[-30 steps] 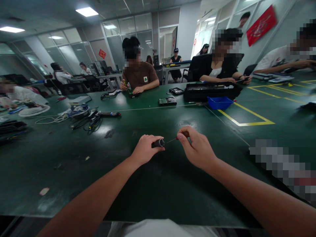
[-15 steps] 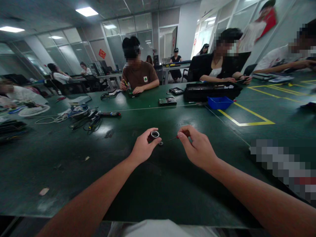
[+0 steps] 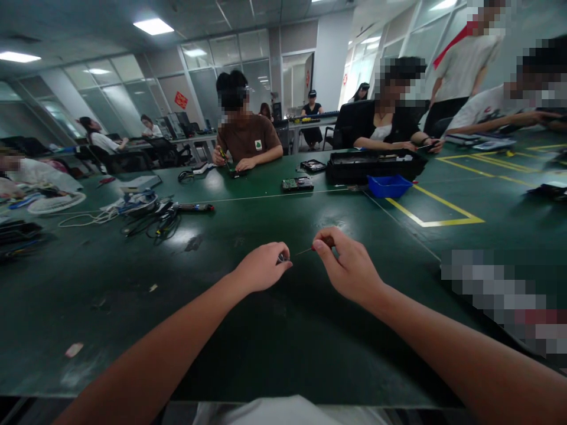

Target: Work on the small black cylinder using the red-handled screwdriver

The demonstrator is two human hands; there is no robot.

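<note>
My left hand (image 3: 266, 265) curls around a small round dark part (image 3: 282, 258) with a metallic edge, just above the green table (image 3: 248, 354). The fingers cover most of this part. To its right, my right hand (image 3: 348, 260) grips a thin screwdriver (image 3: 305, 251) with a reddish handle. Its shaft points left toward the round part, and the tip lies close to my left fingertips. I cannot tell whether the tip touches anything.
Cables (image 3: 157, 218) lie at the left. Across the table are a circuit board (image 3: 297, 184), a black tray (image 3: 374, 168) and a blue bin (image 3: 388, 186). A person in brown (image 3: 248, 139) works opposite. Others sit at the right.
My left hand has turned over, tipping the round part so its open ring no longer faces up. The small disc beside it is no longer separately visible. A person at the back right stands more upright.
</note>
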